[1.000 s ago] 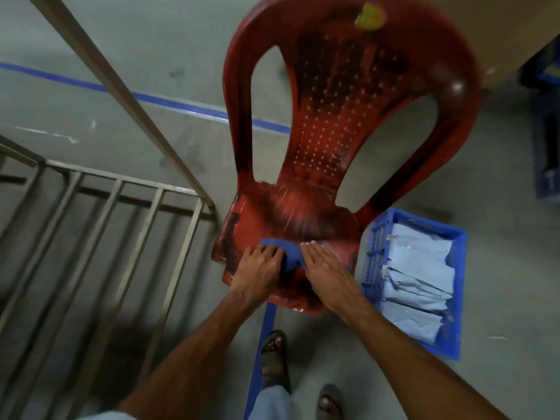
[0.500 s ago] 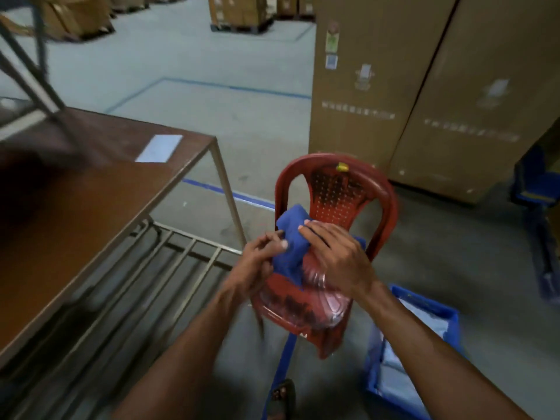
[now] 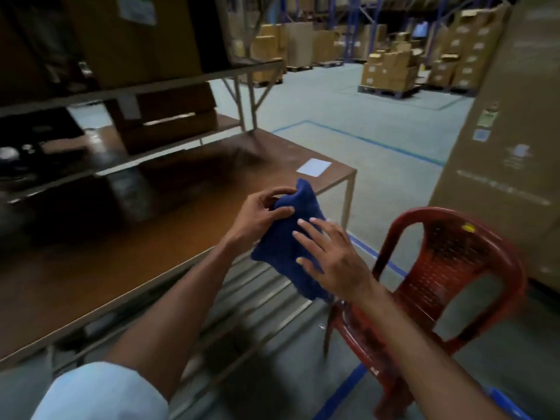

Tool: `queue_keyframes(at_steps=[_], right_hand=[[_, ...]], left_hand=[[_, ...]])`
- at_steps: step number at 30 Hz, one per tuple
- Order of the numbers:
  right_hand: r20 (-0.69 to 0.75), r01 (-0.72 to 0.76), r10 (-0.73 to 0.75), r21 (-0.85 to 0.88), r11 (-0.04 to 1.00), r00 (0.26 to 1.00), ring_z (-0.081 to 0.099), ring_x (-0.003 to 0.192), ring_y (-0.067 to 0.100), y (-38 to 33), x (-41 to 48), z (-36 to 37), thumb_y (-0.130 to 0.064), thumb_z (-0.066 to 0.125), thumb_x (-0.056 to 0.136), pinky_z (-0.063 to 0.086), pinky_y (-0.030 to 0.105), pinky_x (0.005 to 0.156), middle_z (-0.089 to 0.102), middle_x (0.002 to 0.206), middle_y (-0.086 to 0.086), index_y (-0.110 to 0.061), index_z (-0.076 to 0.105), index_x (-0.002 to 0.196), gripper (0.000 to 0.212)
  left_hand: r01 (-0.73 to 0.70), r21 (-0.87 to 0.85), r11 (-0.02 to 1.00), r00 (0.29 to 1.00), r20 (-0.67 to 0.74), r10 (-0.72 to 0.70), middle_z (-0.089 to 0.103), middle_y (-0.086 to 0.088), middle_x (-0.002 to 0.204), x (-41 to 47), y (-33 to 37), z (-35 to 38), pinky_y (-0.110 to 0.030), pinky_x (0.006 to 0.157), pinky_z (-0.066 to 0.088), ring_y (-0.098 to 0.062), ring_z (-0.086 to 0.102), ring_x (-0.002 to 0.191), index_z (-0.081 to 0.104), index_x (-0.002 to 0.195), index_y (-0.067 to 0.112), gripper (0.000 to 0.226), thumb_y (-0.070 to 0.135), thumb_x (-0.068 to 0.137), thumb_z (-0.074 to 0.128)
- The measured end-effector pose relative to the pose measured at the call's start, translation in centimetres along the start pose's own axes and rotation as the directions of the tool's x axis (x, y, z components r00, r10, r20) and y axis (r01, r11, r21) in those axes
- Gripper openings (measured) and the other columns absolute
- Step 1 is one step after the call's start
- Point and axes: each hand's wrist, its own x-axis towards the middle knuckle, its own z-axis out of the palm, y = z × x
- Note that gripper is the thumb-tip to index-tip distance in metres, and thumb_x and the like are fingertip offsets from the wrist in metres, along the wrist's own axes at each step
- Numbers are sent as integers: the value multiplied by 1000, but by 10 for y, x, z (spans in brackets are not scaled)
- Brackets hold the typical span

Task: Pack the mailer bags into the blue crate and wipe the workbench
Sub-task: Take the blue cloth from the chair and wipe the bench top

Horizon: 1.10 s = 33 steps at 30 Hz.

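A dark blue cloth (image 3: 288, 237) hangs in the air between my two hands, over the near right edge of the brown workbench (image 3: 136, 237). My left hand (image 3: 260, 213) pinches its upper part with thumb and curled fingers. My right hand (image 3: 330, 259) lies against the cloth's right side with its fingers spread and nearly straight. A white label (image 3: 313, 167) lies on the workbench's far right corner. Only a blue edge of the crate (image 3: 509, 403) shows at the bottom right; the mailer bags are out of view.
A red plastic chair (image 3: 448, 268) stands right of the bench, over a blue floor line. A shelf frame with cardboard boxes (image 3: 169, 116) rises at the bench's back. A tall cardboard carton (image 3: 515, 116) fills the right. Pallets of boxes (image 3: 391, 71) stand far off.
The cloth left the chair seat and rose to bench height with both hands. My view swung up and left from the chair and crate toward the workbench.
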Motion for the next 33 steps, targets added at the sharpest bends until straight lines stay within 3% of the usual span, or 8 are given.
queue_keyframes(at_steps=[4,8,10,13,19,24,30,33], right_hand=[[-162,-97,140,249,964,977,42,137,33,-80,79,32,-17,62,96,38,50,111,43,149,14,-8,53,139,45],[-80,-28,64,389,921,995,38,140,27,-170,161,66,-17,63,93,34,46,116,40,150,9,-14,42,145,55],[23,-55,51,549,834,998,53,121,21,-219,190,87,-14,63,94,48,45,101,52,133,6,-16,45,139,49],[23,-21,8,621,784,1000,57,94,18,-294,223,116,-7,62,94,54,39,82,57,111,6,-14,58,122,29],[-57,211,-231,649,731,971,56,89,18,-411,271,164,1,58,94,56,25,68,46,121,9,-19,55,127,39],[-102,354,-364,573,739,926,51,116,30,-453,295,207,8,60,87,50,29,90,39,137,16,-8,64,123,40],[-27,115,-144,750,651,989,56,111,16,-484,339,258,10,53,88,42,14,96,56,123,7,-10,71,111,36],[46,47,-136,790,612,990,57,106,15,-494,372,295,8,51,91,48,22,96,56,119,7,-9,72,109,32]], left_hand=[[-77,292,953,997,53,64,70,3,121,-54,16,-111,-31,101,50,-11,64,114,67,125,14,37,8,89,75],[8,385,923,1000,-2,-8,63,5,123,-129,23,-218,-27,98,47,-7,60,116,58,123,19,38,10,90,73],[76,348,934,989,-142,-27,66,4,114,-172,21,-271,-27,92,50,-8,63,109,54,116,24,45,16,83,83],[141,387,911,961,-276,-32,69,3,103,-237,12,-342,-24,86,54,-10,67,99,53,109,26,60,20,66,95],[338,615,713,909,-411,-77,68,11,90,-342,-12,-442,-25,71,51,1,63,79,64,99,29,31,22,77,85],[350,513,784,797,-603,39,70,16,96,-392,-36,-492,-34,84,56,-10,69,93,62,103,28,23,19,87,74],[406,451,795,652,-752,93,70,15,81,-383,-47,-536,-17,77,52,2,66,81,63,83,36,30,20,77,87],[470,446,761,635,-770,59,73,10,85,-363,-65,-573,-23,75,52,-7,68,84,68,87,27,21,21,78,85]])
